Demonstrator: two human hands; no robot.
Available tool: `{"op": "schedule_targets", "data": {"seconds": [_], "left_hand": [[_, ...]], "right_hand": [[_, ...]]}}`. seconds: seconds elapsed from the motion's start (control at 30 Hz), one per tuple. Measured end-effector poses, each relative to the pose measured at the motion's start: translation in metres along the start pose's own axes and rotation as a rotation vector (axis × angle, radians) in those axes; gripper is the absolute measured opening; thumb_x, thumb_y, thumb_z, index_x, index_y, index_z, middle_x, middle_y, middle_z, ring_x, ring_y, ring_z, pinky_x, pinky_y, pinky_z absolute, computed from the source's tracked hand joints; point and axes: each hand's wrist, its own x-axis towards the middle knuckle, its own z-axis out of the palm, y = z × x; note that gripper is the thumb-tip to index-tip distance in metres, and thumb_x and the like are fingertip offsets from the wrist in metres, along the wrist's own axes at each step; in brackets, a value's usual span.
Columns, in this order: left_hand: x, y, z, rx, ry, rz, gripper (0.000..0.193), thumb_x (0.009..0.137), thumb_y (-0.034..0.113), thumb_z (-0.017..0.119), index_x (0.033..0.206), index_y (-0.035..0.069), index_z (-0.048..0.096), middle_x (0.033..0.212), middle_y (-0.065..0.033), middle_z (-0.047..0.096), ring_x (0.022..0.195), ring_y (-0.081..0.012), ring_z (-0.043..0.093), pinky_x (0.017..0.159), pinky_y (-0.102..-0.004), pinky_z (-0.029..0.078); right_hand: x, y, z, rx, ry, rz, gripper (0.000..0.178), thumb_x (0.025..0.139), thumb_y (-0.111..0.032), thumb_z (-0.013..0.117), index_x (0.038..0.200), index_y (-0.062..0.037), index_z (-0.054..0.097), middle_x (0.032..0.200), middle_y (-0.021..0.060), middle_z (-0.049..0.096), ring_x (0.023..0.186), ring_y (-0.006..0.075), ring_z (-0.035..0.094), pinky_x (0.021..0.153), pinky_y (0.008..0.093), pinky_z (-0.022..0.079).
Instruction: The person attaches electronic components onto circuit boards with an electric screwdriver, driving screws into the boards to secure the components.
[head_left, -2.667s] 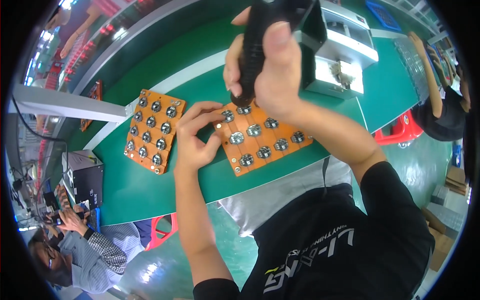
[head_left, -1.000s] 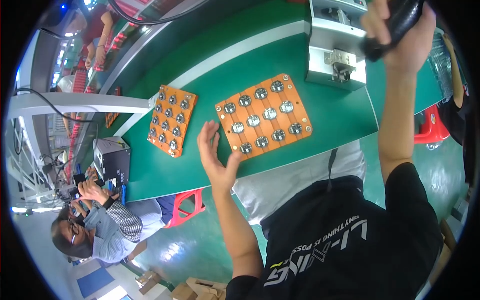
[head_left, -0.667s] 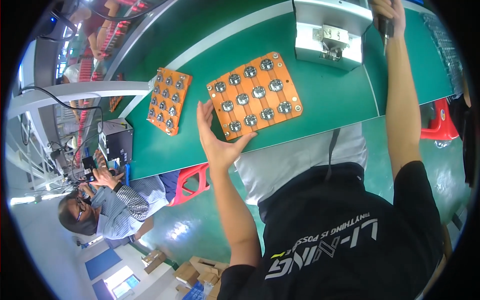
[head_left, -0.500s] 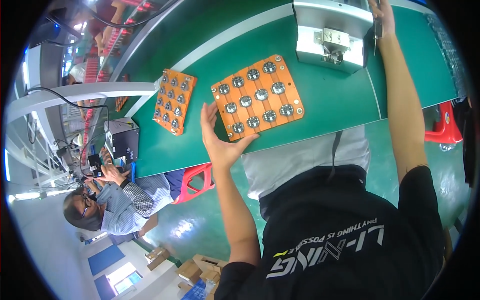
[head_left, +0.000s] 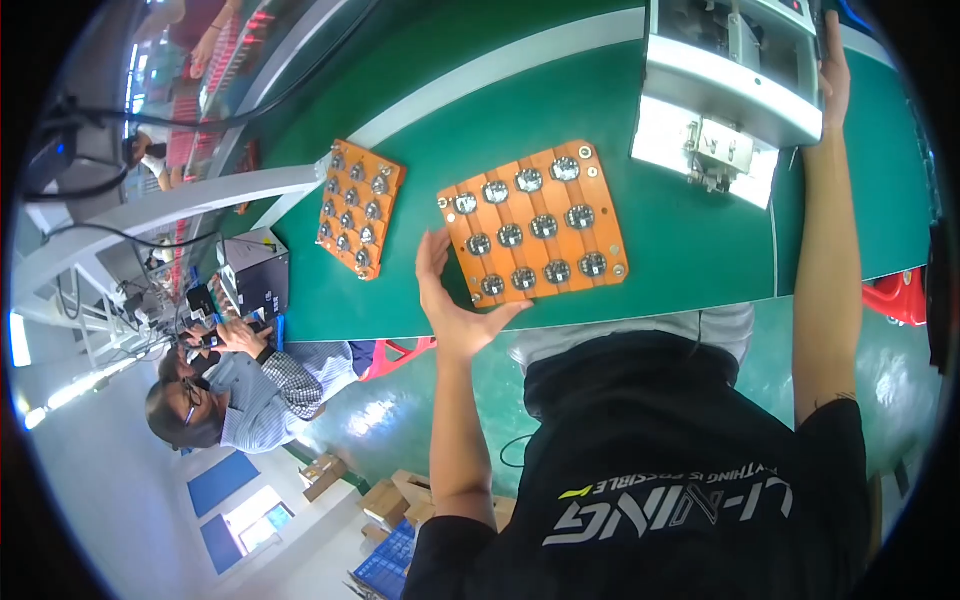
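My left hand cups the near left corner of an orange fixture plate. Its thumb lies along the near edge and its fingers press the left side. Rows of round, shiny metallic parts sit in the plate's grooves. At the right, my right hand rests against the side of a white and silver bench machine, fingers stretched along it and partly hidden. A metal clamp-like mechanism shows on the machine's near side.
A second orange plate with similar round parts lies to the left on the green table. Beyond it are a metal frame post and a dark box. A co-worker sits at the left. Red stools stand beside the table.
The whole view has shifted, showing more of the machine, which now appears farther right and lower. My left hand stays at the plate's corner; my right hand remains at the machine's side.
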Motion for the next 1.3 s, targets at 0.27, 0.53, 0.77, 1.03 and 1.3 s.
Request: {"op": "schedule_targets", "data": {"seconds": [0.27, 0.53, 0.77, 1.03, 1.3], "left_hand": [[0.0, -0.01, 0.005, -0.15, 0.308, -0.204, 0.104, 0.077, 0.032, 0.088, 0.151, -0.005, 0.026, 0.134, -0.0228, 0.053, 0.122, -0.029, 0.056, 0.104, -0.0404, 0.044], [-0.005, -0.007, 0.007, 0.046, 0.271, -0.178, 0.087, 0.086, 0.022, 0.079, 0.149, -0.009, 0.028, 0.136, -0.0254, 0.054, 0.119, -0.0329, 0.055, 0.104, -0.0441, 0.042], [-0.025, 0.063, 0.057, 0.303, 0.051, -0.058, 0.141, 0.066, 0.056, 0.089, 0.151, -0.019, 0.005, 0.154, -0.0395, 0.028, 0.146, -0.0527, 0.024, 0.121, -0.0551, 0.022], [-0.018, 0.068, 0.074, 0.365, 0.083, -0.154, 0.13, 0.077, 0.055, 0.082, 0.149, -0.022, 0.006, 0.153, -0.0447, 0.018, 0.146, -0.056, 0.019, 0.121, -0.0575, 0.019], [-0.009, 0.078, 0.067, 0.35, 0.079, -0.168, 0.123, 0.083, 0.053, 0.078, 0.148, -0.023, 0.008, 0.151, -0.0456, 0.019, 0.146, -0.0555, 0.017, 0.121, -0.0574, 0.02]], "right_hand": [[-0.015, -0.024, -0.01, -0.512, 0.149, -0.204, 0.06, 0.105, -0.051, 0.047, 0.122, 0.0048, 0.062, 0.087, 0.0165, 0.073, 0.032, 0.0057, 0.044, 0.029, 0.0147, 0.033], [0.018, 0.036, 0.04, -0.369, 0.48, -0.379, 0.054, 0.1, -0.057, 0.055, 0.085, -0.0056, 0.065, 0.054, 0.0011, 0.056, 0.03, 0.0041, 0.037, 0.027, 0.0165, 0.026], [0.004, 0.055, 0.06, -0.501, 0.556, -0.397, 0.054, 0.098, -0.06, 0.056, 0.081, -0.0097, 0.064, 0.048, -0.0023, 0.046, 0.03, 0.0048, 0.036, 0.027, 0.017, 0.026], [-0.023, 0.008, 0.012, -0.706, 0.511, -0.374, 0.053, 0.098, -0.054, 0.062, 0.082, -0.0034, 0.059, 0.058, -0.0015, 0.052, 0.036, 0.004, 0.04, 0.033, 0.016, 0.031], [-0.012, 0.044, 0.042, -0.662, 0.509, -0.426, 0.048, 0.097, -0.051, 0.066, 0.079, -0.0061, 0.059, 0.059, -0.0024, 0.053, 0.039, 0.0037, 0.04, 0.034, 0.0163, 0.029]]}}
